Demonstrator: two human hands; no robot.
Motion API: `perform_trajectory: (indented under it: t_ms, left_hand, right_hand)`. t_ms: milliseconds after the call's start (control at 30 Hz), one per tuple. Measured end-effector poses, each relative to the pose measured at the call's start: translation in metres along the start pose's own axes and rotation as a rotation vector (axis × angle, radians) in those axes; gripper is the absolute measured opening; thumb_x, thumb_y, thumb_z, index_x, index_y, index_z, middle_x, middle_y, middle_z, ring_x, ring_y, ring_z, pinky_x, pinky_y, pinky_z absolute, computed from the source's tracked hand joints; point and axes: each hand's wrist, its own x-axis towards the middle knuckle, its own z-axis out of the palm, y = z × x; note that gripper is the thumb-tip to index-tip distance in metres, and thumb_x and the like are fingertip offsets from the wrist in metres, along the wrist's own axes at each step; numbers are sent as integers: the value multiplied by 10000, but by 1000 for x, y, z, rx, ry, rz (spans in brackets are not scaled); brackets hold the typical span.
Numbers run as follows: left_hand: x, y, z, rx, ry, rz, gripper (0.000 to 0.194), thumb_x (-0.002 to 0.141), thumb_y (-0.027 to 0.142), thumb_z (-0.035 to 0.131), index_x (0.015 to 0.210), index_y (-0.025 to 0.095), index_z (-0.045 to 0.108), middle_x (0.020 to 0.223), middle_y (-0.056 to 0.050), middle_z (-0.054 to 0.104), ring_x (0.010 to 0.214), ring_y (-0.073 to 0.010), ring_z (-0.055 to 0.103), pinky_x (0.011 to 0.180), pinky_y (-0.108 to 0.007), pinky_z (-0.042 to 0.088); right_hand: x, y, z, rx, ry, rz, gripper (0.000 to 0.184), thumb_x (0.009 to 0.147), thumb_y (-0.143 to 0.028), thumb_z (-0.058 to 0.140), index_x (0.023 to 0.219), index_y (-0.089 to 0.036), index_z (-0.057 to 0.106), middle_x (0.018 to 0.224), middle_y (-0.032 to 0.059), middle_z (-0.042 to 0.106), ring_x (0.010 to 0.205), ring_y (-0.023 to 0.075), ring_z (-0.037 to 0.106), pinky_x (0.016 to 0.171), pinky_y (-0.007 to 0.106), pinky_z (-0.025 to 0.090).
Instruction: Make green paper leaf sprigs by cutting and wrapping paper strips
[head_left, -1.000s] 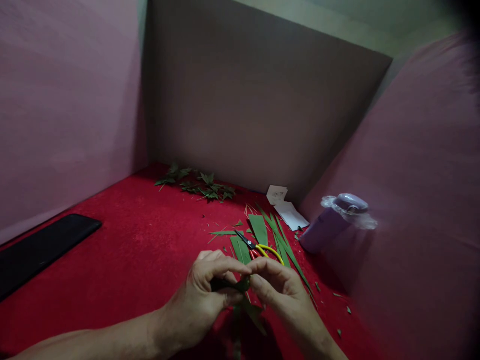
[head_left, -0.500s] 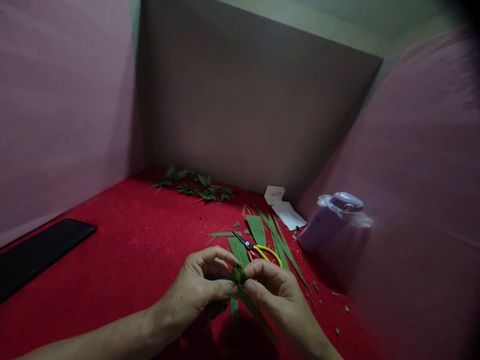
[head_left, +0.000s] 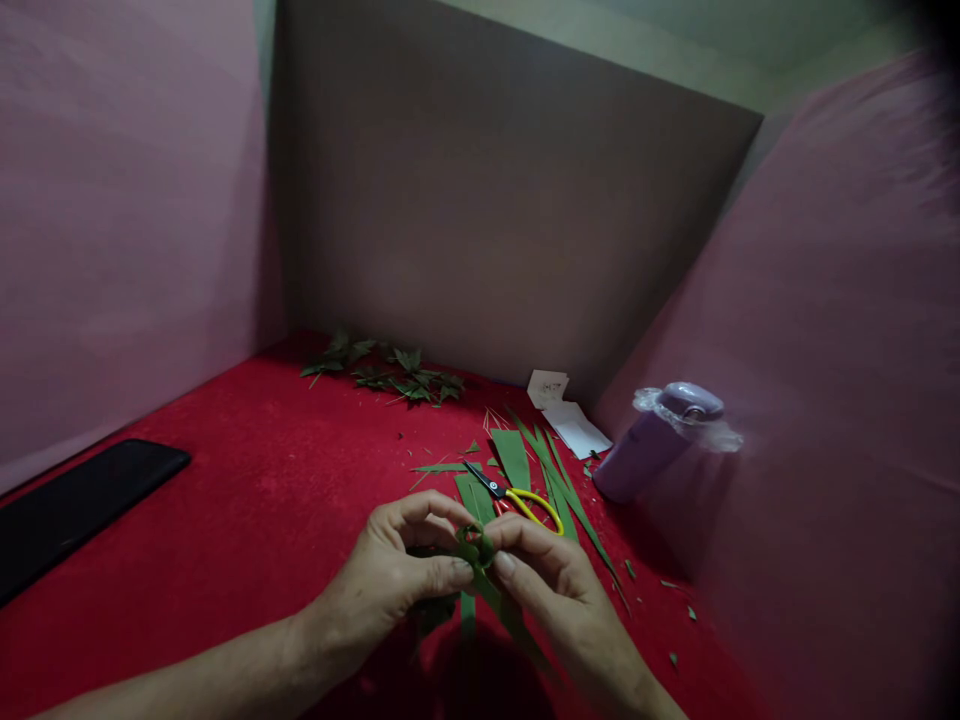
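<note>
Hands, left (head_left: 382, 562) and right (head_left: 570, 590), pinch a curled leaf (head_left: 486, 550), its dim lower end hard to make out.

The back wall (head_left: 510, 220) is grey-brown and plain. The left wall (head_left: 127, 220) and the right wall (head_left: 847, 330) are pink, the right one wrinkled near its top. Above is seen a pale greenish ceiling (head_left: 810, 45). Below spreads a red surface (head_left: 247, 510); table or floor, I cannot tell. The light is dim, with shadow at the left wall's far end.
</note>
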Motion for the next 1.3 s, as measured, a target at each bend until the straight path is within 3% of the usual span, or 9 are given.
perform_trajectory:
  t_ms: [233,633,833,1067,1300]
  left_hand:
    - [-1,2,2,-9,16,-14,255,552,199,802,757,173,653,643,6,696,534,-93,578,501,-184,427]
    - [0,1,0,32,15,44,226,582,155,764,775,192,654,646,26,674,539,-73,547,504,-167,414]
    - [0,2,1,53,32,-6,302,566,154,770,846,186,662,623,36,644,503,-60,518,506,-176,408]
    - [-3,5,4,72,-13,-83,177,591,239,765,704,142,669,524,38,585,425,-49,452,430,-171,347]
    - [-2,2,1,80,-3,-35,154,585,195,764,692,156,659,575,38,616,451,-48,466,455,-170,368]
  right_hand:
    - [1,-3,5,96,5,68,274,724,-425,672,757,-172,573,628,-37,454,521,76,345,491,205,276]
    - [-1,6,-3,-132,54,23,236,827,-405,565,767,-179,530,631,-44,426,531,77,340,482,202,269]
    - [-1,1,-4,-112,14,65,239,815,-400,571,747,-179,513,603,-52,408,510,75,324,461,202,251]
    - [0,-3,-3,-148,0,48,231,778,-378,594,722,-175,500,641,-34,419,571,92,343,510,212,280]
    - [-1,2,-4,-212,21,76,237,778,-392,573,729,-176,491,602,-47,396,526,80,334,465,195,259]
